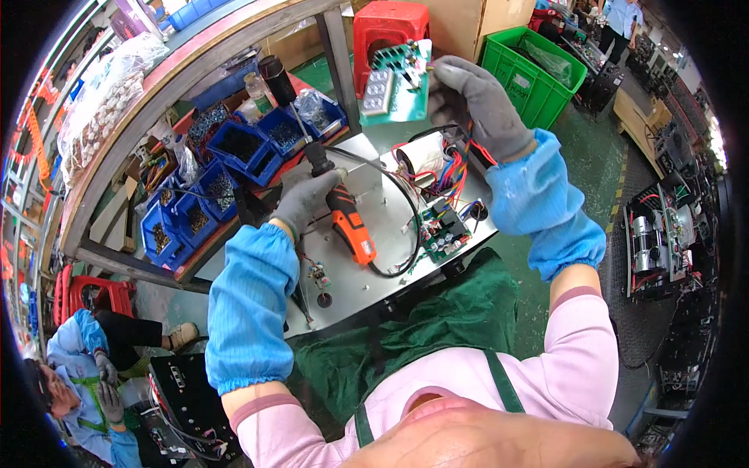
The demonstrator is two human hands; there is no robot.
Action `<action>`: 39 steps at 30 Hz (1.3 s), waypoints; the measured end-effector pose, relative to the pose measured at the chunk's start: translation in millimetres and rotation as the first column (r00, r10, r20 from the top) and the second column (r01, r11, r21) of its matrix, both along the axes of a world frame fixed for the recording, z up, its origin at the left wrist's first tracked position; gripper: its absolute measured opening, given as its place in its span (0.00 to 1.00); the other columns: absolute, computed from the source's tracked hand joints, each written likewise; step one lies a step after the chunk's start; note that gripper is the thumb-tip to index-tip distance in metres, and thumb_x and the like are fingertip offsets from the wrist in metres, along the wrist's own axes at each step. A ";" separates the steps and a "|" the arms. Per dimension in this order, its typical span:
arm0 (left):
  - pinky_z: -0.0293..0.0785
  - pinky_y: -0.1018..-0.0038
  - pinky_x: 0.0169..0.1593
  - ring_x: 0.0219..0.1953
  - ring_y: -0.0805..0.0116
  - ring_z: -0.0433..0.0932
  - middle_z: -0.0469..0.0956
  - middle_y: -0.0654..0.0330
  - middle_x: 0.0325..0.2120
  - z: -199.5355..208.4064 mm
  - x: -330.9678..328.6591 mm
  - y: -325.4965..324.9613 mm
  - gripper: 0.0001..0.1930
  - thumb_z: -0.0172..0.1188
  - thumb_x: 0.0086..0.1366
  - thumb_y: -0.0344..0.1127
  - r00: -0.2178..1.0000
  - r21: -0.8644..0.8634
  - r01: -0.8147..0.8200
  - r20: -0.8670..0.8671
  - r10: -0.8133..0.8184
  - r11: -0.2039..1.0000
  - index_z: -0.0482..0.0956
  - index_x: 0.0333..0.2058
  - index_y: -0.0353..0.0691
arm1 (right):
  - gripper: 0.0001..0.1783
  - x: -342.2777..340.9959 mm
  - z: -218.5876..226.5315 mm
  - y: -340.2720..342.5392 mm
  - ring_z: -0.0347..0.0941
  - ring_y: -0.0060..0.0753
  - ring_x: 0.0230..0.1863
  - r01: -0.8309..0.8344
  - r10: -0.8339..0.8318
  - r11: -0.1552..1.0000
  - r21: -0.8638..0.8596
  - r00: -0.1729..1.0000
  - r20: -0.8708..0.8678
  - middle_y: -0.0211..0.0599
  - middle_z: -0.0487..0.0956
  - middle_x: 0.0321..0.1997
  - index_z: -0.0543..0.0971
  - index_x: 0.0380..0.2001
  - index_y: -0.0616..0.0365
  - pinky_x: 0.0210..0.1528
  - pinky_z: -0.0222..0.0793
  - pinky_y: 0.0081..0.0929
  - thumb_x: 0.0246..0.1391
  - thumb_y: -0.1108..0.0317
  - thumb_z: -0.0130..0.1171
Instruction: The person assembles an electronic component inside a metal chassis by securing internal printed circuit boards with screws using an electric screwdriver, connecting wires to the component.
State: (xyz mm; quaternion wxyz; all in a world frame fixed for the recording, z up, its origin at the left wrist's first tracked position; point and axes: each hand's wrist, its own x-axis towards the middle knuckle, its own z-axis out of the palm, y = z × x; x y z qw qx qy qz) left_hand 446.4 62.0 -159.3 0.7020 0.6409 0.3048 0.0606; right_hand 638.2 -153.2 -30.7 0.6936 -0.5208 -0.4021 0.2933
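My left hand (307, 204), in a grey glove, is closed on an orange and black electric screwdriver (351, 228). The driver's long thin bit points up and away to the left, over the parts bins. In my gloved right hand (488, 105), a green circuit board (406, 100) is held up by its right edge. That board carries white square parts and rows of black connectors. Beneath both hands lies a silver metal chassis (367, 300). Red, blue and black wires (452, 173) and another circuit board (445, 232) sit on its right part. A black cable loops from the driver across the plate.
Blue bins (246, 147) of screws and small parts stand on the bench (82, 210) at left. A red stool (390, 31) and a green crate (538, 74) stand beyond. At lower left a co-worker (86, 390) sits beside a black unit. More electronic assemblies (655, 242) are at right.
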 end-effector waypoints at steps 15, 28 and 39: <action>0.71 0.75 0.33 0.27 0.72 0.75 0.78 0.63 0.28 -39.6 37.4 -51.7 0.20 0.69 0.51 0.51 0.977 0.168 -0.182 -0.082 0.198 0.969 0.81 0.31 0.39 | 0.12 7.0 -67.0 -7.1 0.75 0.25 0.30 -0.071 0.075 0.997 0.027 0.982 -0.173 0.32 0.77 0.33 0.73 0.39 0.58 0.28 0.71 0.20 0.60 0.60 0.50; 0.67 0.75 0.30 0.26 0.74 0.73 0.76 0.61 0.23 -27.8 -36.7 -126.9 0.20 0.53 0.65 0.48 0.769 0.076 -0.524 0.470 0.434 0.848 0.78 0.40 0.34 | 0.13 -37.8 -98.1 7.2 0.77 0.28 0.35 -0.137 0.133 0.990 -0.012 0.972 -0.193 0.37 0.79 0.36 0.74 0.42 0.61 0.38 0.76 0.26 0.60 0.63 0.49; 0.53 0.86 0.18 0.14 0.82 0.58 0.67 0.65 0.19 -50.0 -96.9 -135.4 0.24 0.53 0.66 0.51 0.603 -0.522 -0.216 0.593 0.534 0.825 0.69 0.50 0.37 | 0.47 -67.5 -146.3 23.9 0.71 0.37 0.53 -0.723 0.712 0.691 0.017 0.676 -0.190 0.42 0.74 0.53 0.69 0.55 0.62 0.51 0.68 0.38 0.54 0.27 0.37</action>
